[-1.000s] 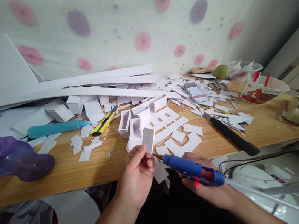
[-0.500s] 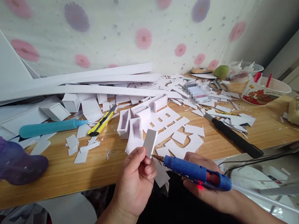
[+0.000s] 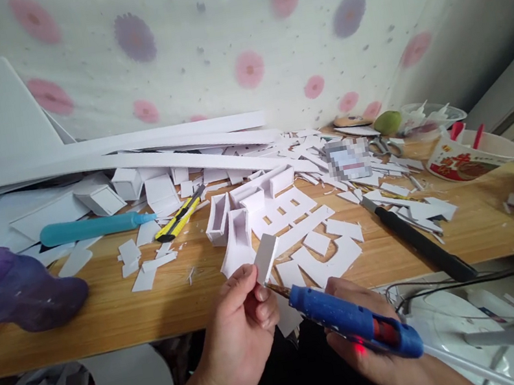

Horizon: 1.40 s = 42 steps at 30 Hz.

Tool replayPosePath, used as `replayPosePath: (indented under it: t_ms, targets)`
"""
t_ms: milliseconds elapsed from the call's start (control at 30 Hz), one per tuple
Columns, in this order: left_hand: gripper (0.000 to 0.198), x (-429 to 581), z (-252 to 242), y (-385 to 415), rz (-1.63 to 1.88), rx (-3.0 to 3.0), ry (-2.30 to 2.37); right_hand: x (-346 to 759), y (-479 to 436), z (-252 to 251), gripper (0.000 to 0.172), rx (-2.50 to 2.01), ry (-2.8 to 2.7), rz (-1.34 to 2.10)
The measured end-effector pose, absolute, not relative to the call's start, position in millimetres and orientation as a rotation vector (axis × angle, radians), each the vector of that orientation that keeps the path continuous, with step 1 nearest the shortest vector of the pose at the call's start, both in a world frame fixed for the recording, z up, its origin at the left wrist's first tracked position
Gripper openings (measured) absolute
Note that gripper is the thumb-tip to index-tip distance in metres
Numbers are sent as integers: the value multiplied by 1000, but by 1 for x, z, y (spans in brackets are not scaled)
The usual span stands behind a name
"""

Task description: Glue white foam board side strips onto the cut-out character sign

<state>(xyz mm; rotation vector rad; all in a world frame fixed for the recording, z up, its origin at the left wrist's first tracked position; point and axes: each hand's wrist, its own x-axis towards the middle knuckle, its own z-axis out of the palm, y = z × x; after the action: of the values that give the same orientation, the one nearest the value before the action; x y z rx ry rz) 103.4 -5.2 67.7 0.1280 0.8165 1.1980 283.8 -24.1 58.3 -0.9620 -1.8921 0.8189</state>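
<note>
Between the thumb and fingers of my left hand is a small rectangular white foam board piece, held tilted above the table's front edge. My right hand is wrapped round a blue hot glue gun with a red light glowing near its grip. The gun's metal nozzle meets the lower edge of the piece, close to my left fingertips. Just beyond my hands lie white box-shaped foam parts and a flat panel with square cut-outs.
A yellow utility knife and a teal tube lie left of centre. A black-handled cutter rests at right among scraps. Farther right stands a paper bowl. A purple object sits at far left; long white strips run along the back.
The view has shifted slightly, so most things sit a little lower and farther right. Both hands keep their holds, and the nozzle stays at the edge of the foam board piece.
</note>
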Motion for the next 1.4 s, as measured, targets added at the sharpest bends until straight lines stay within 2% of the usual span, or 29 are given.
replayPosePath:
  t_ms: [367,833,1233,1400]
  targets:
    - [44,101,65,-8,1182,98,789,287,-23,57,23,-961,-1923,762]
    - [40,100,67,-9,1160,126,764,289,-21,60,31,-973,-1920,677]
    - [37,95,64,-8,1122,219,715,290,-25,59,17,-1065,-1868,680]
    - [35,93,63,-8,1117,237,694,292,-24,55,20,-1053,-1847,710]
